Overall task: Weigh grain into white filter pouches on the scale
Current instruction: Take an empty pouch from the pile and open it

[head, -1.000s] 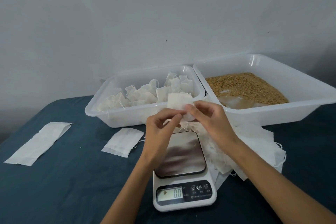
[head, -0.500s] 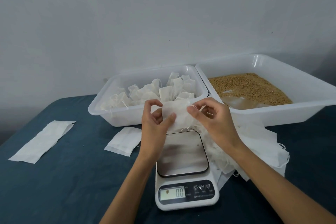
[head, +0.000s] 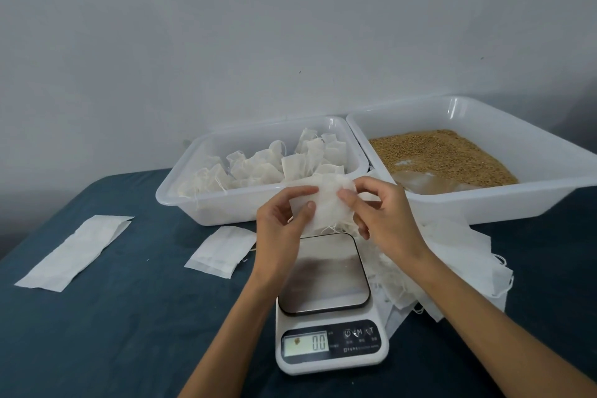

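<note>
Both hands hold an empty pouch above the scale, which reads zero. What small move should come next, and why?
Probably pull the pouch mouth open. The left hand and right hand pinch its opposite edges above the bare scale, it looks flat and unfilled, and the grain lies untouched in the right tub.

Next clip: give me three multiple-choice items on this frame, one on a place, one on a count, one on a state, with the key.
1. Where is the grain?
A. right tub
B. left tub
C. on the scale

2. How many white tubs stand at the back?
A. one
B. two
C. three

3. What does the scale display read?
A. blank
B. 0.0
C. 5.0

Key: 1 A, the brown grain lies in the right tub. 2 B, the right tub and the left tub stand side by side. 3 B, the platform is bare while the left hand and right hand hold a pouch above it.
</note>
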`<action>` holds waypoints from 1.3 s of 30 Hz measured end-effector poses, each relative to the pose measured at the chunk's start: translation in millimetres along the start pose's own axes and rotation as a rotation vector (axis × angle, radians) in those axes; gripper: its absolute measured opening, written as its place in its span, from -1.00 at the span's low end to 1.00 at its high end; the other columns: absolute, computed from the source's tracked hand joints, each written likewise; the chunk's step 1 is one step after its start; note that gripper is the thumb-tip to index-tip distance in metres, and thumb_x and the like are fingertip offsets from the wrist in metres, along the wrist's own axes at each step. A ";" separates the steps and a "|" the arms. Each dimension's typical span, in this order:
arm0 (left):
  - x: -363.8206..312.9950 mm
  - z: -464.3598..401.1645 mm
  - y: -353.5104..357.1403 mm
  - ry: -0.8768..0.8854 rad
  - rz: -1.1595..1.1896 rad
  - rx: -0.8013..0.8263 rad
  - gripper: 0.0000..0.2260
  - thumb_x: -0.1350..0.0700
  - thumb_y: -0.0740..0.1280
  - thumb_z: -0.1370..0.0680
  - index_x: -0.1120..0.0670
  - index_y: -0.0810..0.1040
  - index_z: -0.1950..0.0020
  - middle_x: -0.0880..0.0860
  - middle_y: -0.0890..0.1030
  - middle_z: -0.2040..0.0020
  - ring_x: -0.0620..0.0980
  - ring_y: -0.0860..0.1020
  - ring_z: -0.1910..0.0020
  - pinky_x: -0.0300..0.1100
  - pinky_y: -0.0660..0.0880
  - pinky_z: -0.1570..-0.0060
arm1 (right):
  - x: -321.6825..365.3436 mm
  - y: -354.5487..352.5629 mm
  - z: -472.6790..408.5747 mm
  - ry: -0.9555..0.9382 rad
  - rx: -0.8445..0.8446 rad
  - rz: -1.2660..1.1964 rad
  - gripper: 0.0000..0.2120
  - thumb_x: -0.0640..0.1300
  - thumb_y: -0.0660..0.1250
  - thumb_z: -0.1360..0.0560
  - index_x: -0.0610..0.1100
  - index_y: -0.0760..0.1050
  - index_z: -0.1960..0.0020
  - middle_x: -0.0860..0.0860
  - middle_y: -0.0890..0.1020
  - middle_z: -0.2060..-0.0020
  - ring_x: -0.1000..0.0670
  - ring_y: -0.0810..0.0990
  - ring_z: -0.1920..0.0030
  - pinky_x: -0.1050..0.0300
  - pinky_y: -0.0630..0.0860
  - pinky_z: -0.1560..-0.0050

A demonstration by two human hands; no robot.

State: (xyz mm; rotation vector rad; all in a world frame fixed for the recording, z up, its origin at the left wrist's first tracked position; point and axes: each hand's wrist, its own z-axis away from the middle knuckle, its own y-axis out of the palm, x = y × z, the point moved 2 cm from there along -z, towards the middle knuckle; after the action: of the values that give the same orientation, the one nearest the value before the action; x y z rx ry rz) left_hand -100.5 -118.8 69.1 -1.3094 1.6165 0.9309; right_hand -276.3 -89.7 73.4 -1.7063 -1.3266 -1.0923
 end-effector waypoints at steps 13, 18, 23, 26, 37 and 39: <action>-0.4 -1.3 -3.5 -0.020 0.010 -0.108 -0.81 0.34 0.41 -0.60 0.09 0.73 -0.07 -0.01 0.54 0.24 -0.13 0.50 0.23 -0.32 0.47 0.18 | 9.5 -2.8 1.1 -0.029 -0.043 -0.039 -0.62 -0.01 0.37 -0.61 0.06 0.53 0.39 0.13 0.60 0.48 -0.14 0.62 0.55 0.22 0.39 0.58; -0.9 0.4 -2.4 -0.026 0.026 -0.091 -0.79 0.36 0.43 -0.59 0.07 0.74 -0.05 0.07 0.58 0.17 -0.12 0.56 0.21 -0.33 0.52 0.15 | 11.7 2.5 1.9 0.000 0.059 -0.090 -0.63 0.07 0.41 -0.55 -0.23 0.59 0.21 -0.11 0.67 0.25 -0.20 0.67 0.44 0.14 0.49 0.50; -2.4 -0.6 -4.7 -0.047 0.057 -0.103 -0.81 0.32 0.43 -0.60 0.08 0.73 -0.12 0.06 0.74 0.04 -0.10 0.67 0.08 -0.30 0.57 0.06 | 9.2 0.5 4.4 -0.037 0.058 -0.010 -0.55 0.05 0.35 -0.60 -0.23 0.38 0.31 0.00 0.42 0.50 -0.18 0.68 0.45 0.13 0.45 0.52; -1.9 -0.1 -4.3 -0.082 0.084 -0.107 -0.85 0.24 0.41 -0.64 0.05 0.74 -0.12 0.19 0.73 0.02 0.04 0.62 0.10 -0.11 0.56 0.05 | 10.4 -0.2 3.9 -0.044 0.076 -0.039 -0.55 0.11 0.33 -0.59 -0.27 0.46 0.24 -0.03 0.56 0.39 -0.19 0.71 0.38 0.10 0.52 0.46; -0.8 -4.0 -8.4 -0.043 0.055 -0.136 -0.83 0.33 0.42 -0.61 0.11 0.74 -0.07 0.07 0.66 0.15 0.01 0.52 0.19 -0.18 0.50 0.18 | 22.9 -4.2 1.7 -0.002 0.176 0.009 -0.63 0.00 0.28 -0.62 -0.02 0.58 0.34 0.07 0.65 0.33 -0.01 0.71 0.25 0.17 0.66 0.22; -3.1 -3.1 -7.4 -0.028 0.025 -0.135 -0.81 0.34 0.40 -0.61 0.09 0.74 -0.05 0.06 0.68 0.14 -0.03 0.52 0.25 -0.25 0.49 0.24 | 26.4 -8.8 2.9 0.014 0.197 0.021 -0.63 -0.04 0.25 -0.64 0.00 0.62 0.30 0.04 0.65 0.35 -0.09 0.74 0.26 0.13 0.66 0.32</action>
State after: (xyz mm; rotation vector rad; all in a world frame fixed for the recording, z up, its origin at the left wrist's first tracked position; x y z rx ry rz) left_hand -93.4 -121.9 72.9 -1.3635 1.5741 1.0845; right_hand -281.2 -75.1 96.8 -1.5616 -1.3568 -0.9276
